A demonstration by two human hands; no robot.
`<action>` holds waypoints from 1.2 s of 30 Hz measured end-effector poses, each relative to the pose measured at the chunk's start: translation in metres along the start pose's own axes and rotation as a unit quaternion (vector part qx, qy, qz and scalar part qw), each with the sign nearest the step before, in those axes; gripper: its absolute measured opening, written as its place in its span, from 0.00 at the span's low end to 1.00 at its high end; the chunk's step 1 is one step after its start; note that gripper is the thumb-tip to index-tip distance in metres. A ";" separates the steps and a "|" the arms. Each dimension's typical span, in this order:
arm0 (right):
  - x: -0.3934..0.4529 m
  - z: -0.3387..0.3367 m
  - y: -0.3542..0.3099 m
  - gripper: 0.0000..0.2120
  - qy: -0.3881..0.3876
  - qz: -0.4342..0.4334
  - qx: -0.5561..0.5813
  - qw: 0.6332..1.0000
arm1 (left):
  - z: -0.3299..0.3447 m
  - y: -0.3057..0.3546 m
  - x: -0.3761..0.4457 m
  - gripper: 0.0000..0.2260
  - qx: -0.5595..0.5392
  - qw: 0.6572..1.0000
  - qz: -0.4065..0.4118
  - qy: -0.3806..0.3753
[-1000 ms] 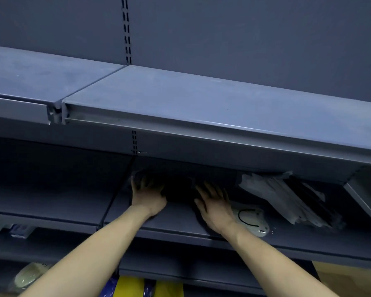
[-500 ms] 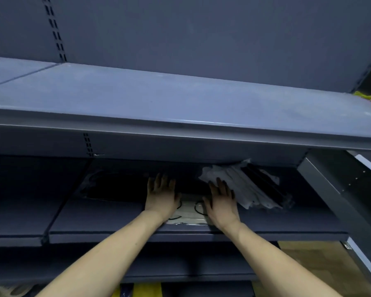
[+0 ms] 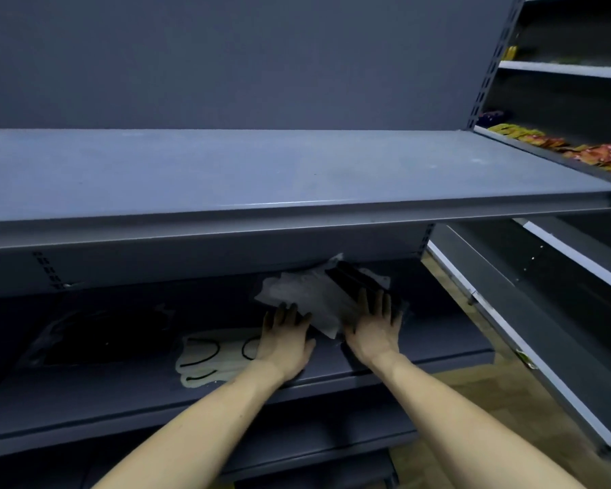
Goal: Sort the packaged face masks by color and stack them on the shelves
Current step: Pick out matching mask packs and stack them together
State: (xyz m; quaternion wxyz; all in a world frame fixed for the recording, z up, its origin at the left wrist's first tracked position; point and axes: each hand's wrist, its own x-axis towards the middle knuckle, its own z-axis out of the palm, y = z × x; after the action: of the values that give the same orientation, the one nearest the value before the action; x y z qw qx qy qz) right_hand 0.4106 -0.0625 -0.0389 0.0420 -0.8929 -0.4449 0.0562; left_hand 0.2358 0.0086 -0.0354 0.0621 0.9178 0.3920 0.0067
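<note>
1. on my far left, a stack of black packaged masks lay flat on the middle shelf, deep in shadow, its outline hard to make out.
2. just right of it, near the shelf's front edge, i saw a small stack of white packaged masks with black ear loops, lying flat.
3. the left hand rested palm down on the shelf, covering the right end of the white masks. its fingers lay flat and slightly spread, tips touching the lower edge of the mixed pile behind.
4. that mixed pile of white packets sat further back, tilted, with dark packets leaning across its right side.
5. the right hand lay palm down on the right part of the mixed pile, fingers extended and spread. i could not tell whether it gripped anything.
6. above everything, the upper shelf stood bare and grey.
7. on my far right, a neighbouring shelf held orange and yellow packets.
</note>
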 end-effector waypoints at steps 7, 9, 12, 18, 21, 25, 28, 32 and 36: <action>0.002 0.001 0.004 0.32 0.033 -0.015 -0.019 0.999 | 0.005 0.003 0.003 0.26 0.005 1.000 0.002 -0.009; 0.002 0.000 -0.001 0.26 0.042 -0.029 -0.029 0.998 | 0.004 -0.001 0.003 0.26 0.003 1.000 0.003 -0.007; -0.001 0.001 -0.007 0.19 0.054 -0.046 -0.036 0.997 | 0.000 -0.008 0.003 0.26 -0.010 1.000 0.005 -0.006; -0.013 0.007 -0.026 0.14 0.114 -0.120 0.037 0.985 | -0.005 -0.021 0.000 0.35 -0.034 0.998 0.014 0.045; -0.022 0.011 -0.045 0.12 0.099 -0.218 0.100 0.966 | -0.008 -0.030 0.000 0.36 -0.004 0.998 0.026 0.058; -0.032 0.013 -0.069 0.14 0.089 -0.265 0.109 0.954 | -0.019 -0.040 -0.003 0.23 0.052 0.998 0.026 0.025; -0.030 0.016 -0.068 0.22 0.126 -0.257 0.063 0.956 | -0.018 -0.053 -0.008 0.22 0.070 0.996 0.002 0.055; -0.013 0.014 -0.045 0.41 0.108 -0.091 0.010 0.990 | -0.012 -0.065 -0.018 0.31 0.049 0.998 -0.038 0.013; 0.000 0.011 -0.017 0.42 -0.006 0.036 0.034 0.999 | -0.002 -0.065 -0.025 0.32 0.006 0.997 -0.044 -0.063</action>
State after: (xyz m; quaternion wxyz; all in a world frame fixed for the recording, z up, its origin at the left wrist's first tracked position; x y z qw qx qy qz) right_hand 0.3952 -0.0518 -0.0478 0.0679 -0.9058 -0.4108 0.0785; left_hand 0.1713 0.0354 -0.0406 0.0813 0.8987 0.4272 -0.0560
